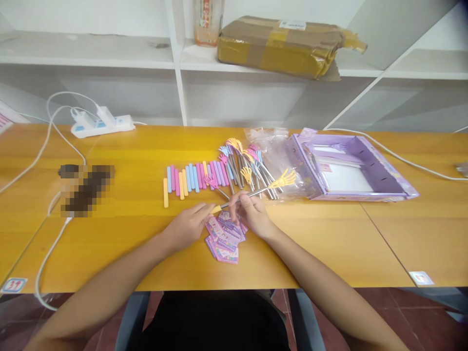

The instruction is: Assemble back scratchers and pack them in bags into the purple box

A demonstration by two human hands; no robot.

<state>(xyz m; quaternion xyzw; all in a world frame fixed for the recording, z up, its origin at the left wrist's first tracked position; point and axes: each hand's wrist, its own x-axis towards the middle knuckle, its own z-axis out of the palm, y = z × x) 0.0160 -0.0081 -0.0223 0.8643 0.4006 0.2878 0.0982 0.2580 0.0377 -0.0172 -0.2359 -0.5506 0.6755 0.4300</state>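
Head view. Surroundings: white power strip (102, 126), cables plugged in; taped cardboard box (278, 46) on the shelf; loose pastel handles (177, 183) in a row; beside them, a heap of metal-rod scratchers (252, 168), just beyond the hands; pink-purple cards (224, 241) close below the hands. Item in hand: back scratcher (283, 179), yellow hand-shaped head, silvery rod, yellow handle, slanting above the table. Left hand (185, 225): fingers closed around the handle. Right hand (252, 213): fingers pinching the rod. Containers: clear plastic bags (281, 156), crumpled; open purple box (387, 170), a purple scratcher head inside.
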